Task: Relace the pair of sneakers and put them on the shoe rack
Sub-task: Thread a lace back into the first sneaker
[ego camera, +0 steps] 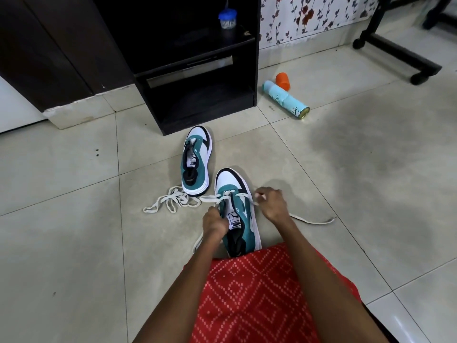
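Note:
Two teal, white and black sneakers lie on the tiled floor. The near sneaker (238,214) rests against my lap, with a white lace (312,221) threaded through its front eyelets. My left hand (214,222) grips the sneaker's left side near the tongue. My right hand (273,203) pinches the lace at the right side, and the lace's tail trails right across the floor. The far sneaker (196,160) stands unlaced, toe toward the rack. A second loose white lace (170,200) lies tangled to the left. The dark shoe rack (197,78) stands just beyond.
A light blue spray can (285,99) lies on the floor to the right, beside an orange cap (283,81). A blue-lidded jar (227,19) sits on the rack's upper shelf. A black wheeled stand (395,50) is at far right. My red patterned garment (259,293) covers my lap.

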